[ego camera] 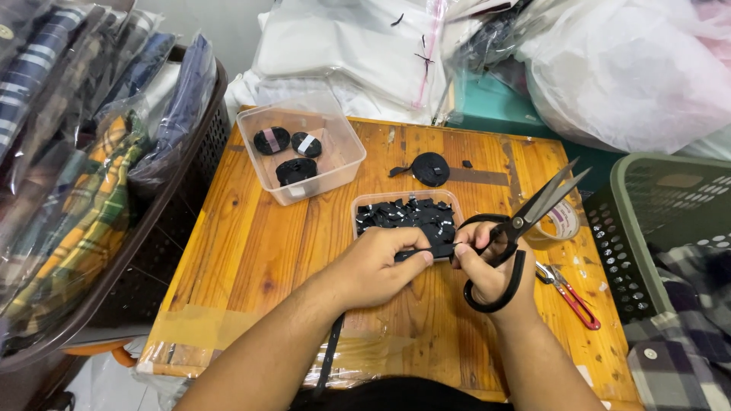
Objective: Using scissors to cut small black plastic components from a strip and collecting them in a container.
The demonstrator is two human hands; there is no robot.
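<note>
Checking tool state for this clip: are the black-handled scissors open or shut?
Open: the scissors in the right hand show two blades spread apart at the tips.

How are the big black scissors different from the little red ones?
The big scissors have black handles and long blades; the small snips have thin red handles and are much shorter. The big scissors are held in the right hand, blades pointing up and away, while the small snips lie flat on the wooden table, untouched. Both are metal cutting tools on the right side.
</note>
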